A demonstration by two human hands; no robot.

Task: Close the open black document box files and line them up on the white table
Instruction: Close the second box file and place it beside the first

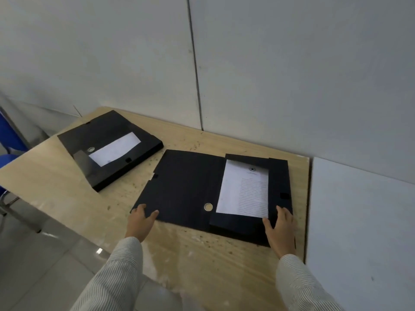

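Note:
An open black box file (pixel 190 187) lies flat on the wooden table (pixel 67 182), its lid spread to the left and a printed sheet (pixel 244 189) in its tray on the right. My left hand (pixel 140 222) grips the lid's near left corner. At the tray's near right corner, my right hand (pixel 281 231) holds the edge. A second black box file (pixel 110 147) lies at the far left, partly open with a white sheet showing inside.
A white table (pixel 363 232) adjoins the wooden one on the right. Grey wall panels stand directly behind both. A blue chair (pixel 9 140) with metal legs is at the far left, over a tiled floor.

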